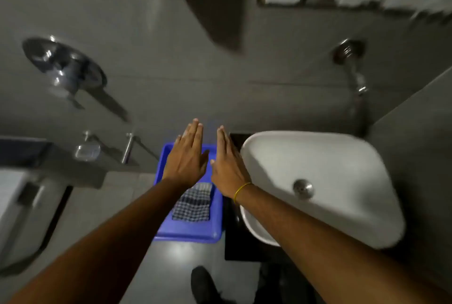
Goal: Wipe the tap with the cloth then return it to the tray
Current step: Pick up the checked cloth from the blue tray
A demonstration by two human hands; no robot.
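Both hands flat, empty, over tray.
White sink right; blue tray just left of it; checked cloth folded inside tray. Left hand, right hand side by side, fingers straight. Tap on wall above sink.

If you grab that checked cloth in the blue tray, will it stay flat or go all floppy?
Probably floppy: the checked woven cloth lies folded, with soft ripples, in the blue plastic tray, so it should droop when lifted. It looks thin, so likely light. Its woven surface suggests it won't slip easily from the hands, both open above it now.
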